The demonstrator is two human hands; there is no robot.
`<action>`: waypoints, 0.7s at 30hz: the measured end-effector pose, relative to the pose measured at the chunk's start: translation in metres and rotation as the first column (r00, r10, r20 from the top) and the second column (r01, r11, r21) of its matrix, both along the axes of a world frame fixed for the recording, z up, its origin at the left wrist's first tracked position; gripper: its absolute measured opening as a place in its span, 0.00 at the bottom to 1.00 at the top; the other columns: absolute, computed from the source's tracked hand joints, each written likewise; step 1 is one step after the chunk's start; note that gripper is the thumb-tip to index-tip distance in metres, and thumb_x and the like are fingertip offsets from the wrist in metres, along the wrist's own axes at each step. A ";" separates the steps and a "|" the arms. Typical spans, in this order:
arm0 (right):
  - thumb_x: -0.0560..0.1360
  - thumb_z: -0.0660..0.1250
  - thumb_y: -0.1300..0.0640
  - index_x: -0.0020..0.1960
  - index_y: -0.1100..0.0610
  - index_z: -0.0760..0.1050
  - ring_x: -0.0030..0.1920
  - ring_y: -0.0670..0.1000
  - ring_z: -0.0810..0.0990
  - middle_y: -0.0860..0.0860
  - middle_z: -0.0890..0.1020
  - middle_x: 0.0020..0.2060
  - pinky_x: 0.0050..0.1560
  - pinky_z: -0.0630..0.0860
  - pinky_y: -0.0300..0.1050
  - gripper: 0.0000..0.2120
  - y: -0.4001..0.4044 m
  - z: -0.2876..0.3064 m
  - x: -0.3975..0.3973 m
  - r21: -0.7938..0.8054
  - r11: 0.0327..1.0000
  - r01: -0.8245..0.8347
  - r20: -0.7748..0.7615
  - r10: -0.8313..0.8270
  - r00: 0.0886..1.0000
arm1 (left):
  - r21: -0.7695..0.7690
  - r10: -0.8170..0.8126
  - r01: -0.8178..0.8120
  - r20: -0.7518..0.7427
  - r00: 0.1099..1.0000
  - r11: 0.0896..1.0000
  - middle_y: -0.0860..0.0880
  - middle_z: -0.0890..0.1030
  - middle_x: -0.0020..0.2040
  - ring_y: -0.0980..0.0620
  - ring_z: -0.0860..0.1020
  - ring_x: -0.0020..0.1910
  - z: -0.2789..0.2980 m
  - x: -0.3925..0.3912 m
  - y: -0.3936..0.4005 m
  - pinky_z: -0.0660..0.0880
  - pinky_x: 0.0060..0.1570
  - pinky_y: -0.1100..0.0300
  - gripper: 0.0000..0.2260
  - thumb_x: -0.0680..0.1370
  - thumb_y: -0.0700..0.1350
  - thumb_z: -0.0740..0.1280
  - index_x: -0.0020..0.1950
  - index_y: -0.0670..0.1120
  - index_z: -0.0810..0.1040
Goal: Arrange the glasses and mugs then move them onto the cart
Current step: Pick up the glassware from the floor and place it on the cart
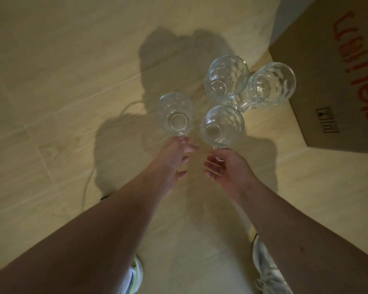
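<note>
Several clear faceted glass mugs stand or hang over a pale wood-look floor. My left hand (pixel 174 158) pinches the handle of the left glass mug (pixel 174 112). My right hand (pixel 225 166) holds the handle of the near-middle glass mug (pixel 222 125), its other fingers spread loosely. Beyond them, a third glass mug (pixel 226 77) and a fourth glass mug (pixel 270 83) sit side by side near the box, touching or nearly so. Whether the two held mugs rest on the floor or hang above it is unclear.
A large cardboard box (pixel 327 71) with red lettering stands at the right, close to the far mugs. A thin cable (pixel 87 181) runs across the floor (pixel 62 60) at the left. My two shoes (pixel 267 270) show at the bottom.
</note>
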State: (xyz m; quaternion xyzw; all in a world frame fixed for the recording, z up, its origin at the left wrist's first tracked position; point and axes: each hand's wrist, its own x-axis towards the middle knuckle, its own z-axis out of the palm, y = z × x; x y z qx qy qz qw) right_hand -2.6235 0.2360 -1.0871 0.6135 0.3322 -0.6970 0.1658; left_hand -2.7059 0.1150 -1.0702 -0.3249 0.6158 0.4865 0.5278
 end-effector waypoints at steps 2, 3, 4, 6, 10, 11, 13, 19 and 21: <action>0.76 0.69 0.62 0.46 0.55 0.75 0.39 0.52 0.79 0.54 0.78 0.40 0.40 0.76 0.47 0.04 0.006 0.008 0.006 0.010 1.000 -0.003 0.055 0.002 0.998 | 0.007 0.037 -0.037 0.020 0.999 0.999 0.51 0.80 0.61 0.49 0.75 0.63 0.009 -0.001 -0.003 0.70 0.66 0.42 0.13 0.76 0.41 0.70 0.59 0.52 0.76; 0.76 0.69 0.62 0.46 0.55 0.75 0.38 0.52 0.78 0.55 0.77 0.39 0.40 0.76 0.47 0.04 0.007 0.013 0.009 0.013 1.000 -0.014 0.078 0.013 0.997 | 0.013 0.058 -0.059 0.043 0.997 0.998 0.50 0.80 0.61 0.49 0.76 0.62 0.015 -0.002 -0.006 0.70 0.67 0.42 0.12 0.77 0.41 0.70 0.58 0.52 0.76; 0.76 0.69 0.62 0.46 0.56 0.75 0.36 0.53 0.78 0.55 0.77 0.38 0.40 0.75 0.47 0.04 0.008 0.021 0.013 0.013 0.999 -0.042 0.101 0.041 0.994 | 0.016 0.084 -0.086 0.074 0.994 0.996 0.48 0.80 0.60 0.48 0.76 0.61 0.023 -0.003 -0.010 0.72 0.66 0.42 0.10 0.77 0.40 0.70 0.56 0.51 0.77; 0.76 0.69 0.62 0.48 0.57 0.75 0.34 0.52 0.77 0.55 0.77 0.36 0.38 0.75 0.47 0.04 0.007 0.040 0.021 0.012 0.992 -0.126 0.146 0.123 0.982 | 0.009 0.136 -0.139 0.158 0.978 0.990 0.43 0.80 0.56 0.45 0.78 0.58 0.043 -0.002 -0.017 0.74 0.65 0.43 0.08 0.76 0.40 0.70 0.54 0.47 0.78; 0.75 0.69 0.62 0.50 0.57 0.76 0.33 0.52 0.77 0.56 0.78 0.36 0.34 0.76 0.45 0.05 0.004 0.102 0.044 0.014 0.987 -0.162 0.186 0.157 0.970 | -0.031 0.115 -0.111 0.222 0.968 0.993 0.40 0.81 0.52 0.42 0.79 0.55 0.107 0.014 -0.034 0.76 0.64 0.43 0.08 0.75 0.40 0.71 0.54 0.45 0.78; 0.75 0.70 0.62 0.50 0.57 0.76 0.33 0.52 0.77 0.56 0.78 0.36 0.35 0.76 0.45 0.06 0.005 0.123 0.045 0.017 0.986 -0.167 0.179 0.162 0.971 | -0.036 0.098 -0.092 0.207 0.974 0.995 0.41 0.80 0.51 0.43 0.78 0.54 0.127 0.015 -0.036 0.76 0.64 0.43 0.08 0.75 0.40 0.72 0.52 0.45 0.78; 0.75 0.70 0.62 0.50 0.57 0.76 0.33 0.52 0.77 0.56 0.78 0.35 0.34 0.76 0.45 0.06 0.010 0.171 0.041 0.031 0.981 -0.191 0.158 0.183 0.970 | -0.063 0.081 -0.072 0.170 0.982 0.995 0.42 0.79 0.50 0.44 0.77 0.52 0.173 0.011 -0.036 0.76 0.64 0.43 0.07 0.75 0.40 0.72 0.51 0.44 0.77; 0.75 0.69 0.60 0.50 0.55 0.75 0.32 0.50 0.73 0.54 0.75 0.35 0.30 0.76 0.43 0.05 0.046 0.327 -0.003 0.157 0.938 -0.308 0.039 0.305 0.951 | -0.020 0.033 -0.032 0.015 0.999 0.999 0.42 0.79 0.53 0.44 0.76 0.53 0.330 -0.034 -0.011 0.76 0.64 0.46 0.10 0.77 0.42 0.69 0.58 0.46 0.77; 0.75 0.70 0.59 0.50 0.54 0.76 0.30 0.50 0.72 0.53 0.74 0.34 0.29 0.76 0.41 0.05 0.060 0.384 -0.018 0.204 0.923 -0.327 -0.001 0.334 0.943 | 0.019 0.025 -0.024 -0.057 0.998 1.000 0.42 0.79 0.54 0.44 0.76 0.52 0.390 -0.052 0.002 0.77 0.63 0.47 0.15 0.77 0.43 0.69 0.63 0.46 0.76</action>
